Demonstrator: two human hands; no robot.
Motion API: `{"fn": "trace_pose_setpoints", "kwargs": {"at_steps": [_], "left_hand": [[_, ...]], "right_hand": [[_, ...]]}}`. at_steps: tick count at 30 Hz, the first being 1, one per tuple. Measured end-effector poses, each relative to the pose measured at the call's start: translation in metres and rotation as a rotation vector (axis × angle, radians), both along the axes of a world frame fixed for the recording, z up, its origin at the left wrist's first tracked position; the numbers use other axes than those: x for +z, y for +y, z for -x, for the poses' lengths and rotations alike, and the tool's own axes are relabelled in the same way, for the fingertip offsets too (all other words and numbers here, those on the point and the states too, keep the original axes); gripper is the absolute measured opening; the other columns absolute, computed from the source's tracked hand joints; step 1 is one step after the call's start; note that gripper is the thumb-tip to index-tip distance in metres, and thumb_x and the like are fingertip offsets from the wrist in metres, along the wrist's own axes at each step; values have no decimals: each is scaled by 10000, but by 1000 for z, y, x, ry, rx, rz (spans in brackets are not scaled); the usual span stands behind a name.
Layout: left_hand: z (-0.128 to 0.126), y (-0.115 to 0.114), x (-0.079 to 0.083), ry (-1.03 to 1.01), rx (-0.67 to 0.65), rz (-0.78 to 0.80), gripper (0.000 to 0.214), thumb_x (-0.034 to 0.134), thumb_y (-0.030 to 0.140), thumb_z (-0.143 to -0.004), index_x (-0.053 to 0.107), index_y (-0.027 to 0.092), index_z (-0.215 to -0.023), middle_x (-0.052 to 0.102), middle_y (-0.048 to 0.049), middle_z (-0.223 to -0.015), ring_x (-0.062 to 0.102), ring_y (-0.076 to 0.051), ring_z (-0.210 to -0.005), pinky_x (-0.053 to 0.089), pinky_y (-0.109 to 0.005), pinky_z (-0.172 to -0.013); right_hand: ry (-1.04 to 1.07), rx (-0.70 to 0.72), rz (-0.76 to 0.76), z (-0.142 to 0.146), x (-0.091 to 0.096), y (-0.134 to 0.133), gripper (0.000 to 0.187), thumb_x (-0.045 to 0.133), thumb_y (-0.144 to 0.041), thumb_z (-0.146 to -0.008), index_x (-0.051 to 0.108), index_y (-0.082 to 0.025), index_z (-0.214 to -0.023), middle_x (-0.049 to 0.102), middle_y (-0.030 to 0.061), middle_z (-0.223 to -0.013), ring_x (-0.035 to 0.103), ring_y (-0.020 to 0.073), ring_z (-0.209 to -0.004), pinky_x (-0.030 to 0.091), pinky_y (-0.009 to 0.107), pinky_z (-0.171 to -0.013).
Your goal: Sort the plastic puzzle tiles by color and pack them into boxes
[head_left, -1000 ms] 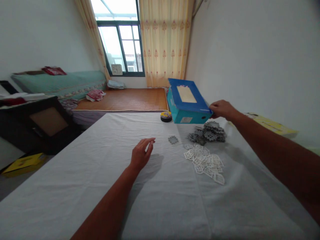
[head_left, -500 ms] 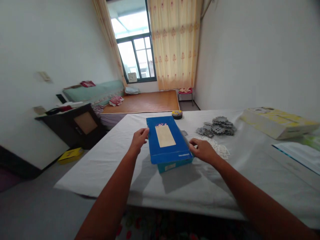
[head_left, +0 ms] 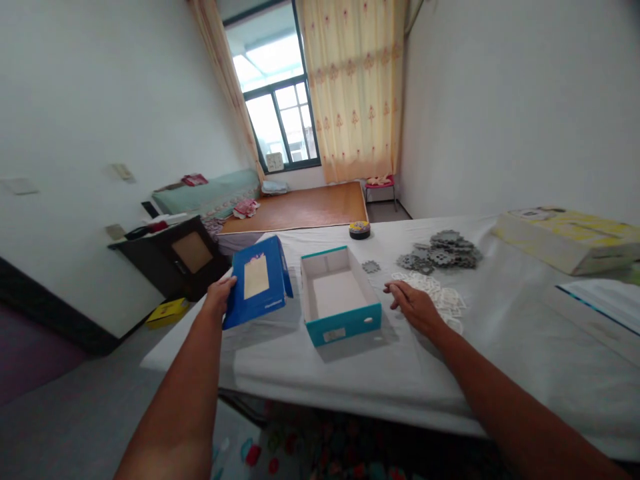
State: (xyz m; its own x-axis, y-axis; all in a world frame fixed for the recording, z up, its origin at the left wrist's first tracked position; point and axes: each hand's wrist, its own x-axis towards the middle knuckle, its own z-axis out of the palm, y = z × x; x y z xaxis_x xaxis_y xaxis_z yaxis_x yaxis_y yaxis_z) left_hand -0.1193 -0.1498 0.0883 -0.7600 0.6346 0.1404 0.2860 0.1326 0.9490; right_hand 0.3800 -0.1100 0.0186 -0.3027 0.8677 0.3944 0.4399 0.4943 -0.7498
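My left hand [head_left: 220, 297] is closed on the left edge of a blue cardboard box lid [head_left: 275, 290], holding it tilted over the white-covered table. The lid has a pale rectangle on its top. To its right sits a turquoise shoebox base [head_left: 345, 319], uncovered, with a pale inside and nothing visible in it. Right of the base, my right hand [head_left: 411, 305] holds nothing; its fingers are loosely bent and apart. Close to that hand lie white flat plastic pieces [head_left: 440, 293] in a spread pile. Behind them is a heap of grey gear-shaped pieces [head_left: 445, 252].
A single grey gear piece [head_left: 371, 267] lies behind the base. A round tin [head_left: 359, 230] stands at the table's far edge. On the right are a yellow-and-white box [head_left: 565, 233] and a white package [head_left: 600, 320]. A bed [head_left: 305, 207] is beyond the table.
The lid has come off the shoebox base and moved left in my left hand, exposing the inside. My right hand has let go of the box. The view has shifted slightly.
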Motion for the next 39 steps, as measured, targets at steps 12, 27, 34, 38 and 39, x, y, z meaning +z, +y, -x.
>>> {"fn": "trace_pose_setpoints", "kwargs": {"at_steps": [12, 27, 34, 38, 39], "left_hand": [[-147, 67, -25, 378, -601, -38, 388, 588, 438, -721, 672, 169, -988, 695, -110, -1051, 631, -260, -971, 482, -402, -898], [-195, 90, -58, 25, -488, -279, 484, 602, 403, -725, 648, 144, -1131, 672, -115, -1109, 619, -246, -1031, 488, -391, -912], [-192, 89, -61, 84, -479, -278, 445, 600, 398, -740, 651, 160, -1113, 648, -112, -1166, 592, -251, -1095, 445, -405, -986], [-193, 90, -61, 121, -470, -293, 412, 595, 395, -739, 661, 172, -1080, 643, -101, -1171, 580, -250, -1114, 421, -408, -1020], [-194, 90, -61, 127, -470, -292, 406, 591, 393, -741, 662, 174, -1076, 642, -100, -1172, 579, -250, -1115, 419, -409, -1023]], "right_hand": [[59, 325, -120, 17, 8, -20, 363, 476, -397, -934, 515, -283, -1277, 482, 88, -1396, 625, 165, -958, 553, 290, -695], [-407, -712, 5, -155, 30, 169, 827, 588, -635, -758, 405, -149, -1403, 434, 204, -1423, 394, 355, -1318, 304, 469, -1082], [-532, -688, 201, -152, 10, 227, 1000, 707, -683, -585, 399, -190, -1399, 431, 202, -1411, 444, 383, -1265, 367, 467, -1015], [-613, -678, 201, -158, 6, 232, 762, 698, -537, -682, 473, -205, -1331, 582, 160, -1274, 536, 334, -1178, 396, 445, -976], [-614, -691, 186, -162, 5, 230, 714, 694, -506, -695, 490, -206, -1310, 610, 153, -1236, 556, 323, -1154, 403, 441, -966]]}}
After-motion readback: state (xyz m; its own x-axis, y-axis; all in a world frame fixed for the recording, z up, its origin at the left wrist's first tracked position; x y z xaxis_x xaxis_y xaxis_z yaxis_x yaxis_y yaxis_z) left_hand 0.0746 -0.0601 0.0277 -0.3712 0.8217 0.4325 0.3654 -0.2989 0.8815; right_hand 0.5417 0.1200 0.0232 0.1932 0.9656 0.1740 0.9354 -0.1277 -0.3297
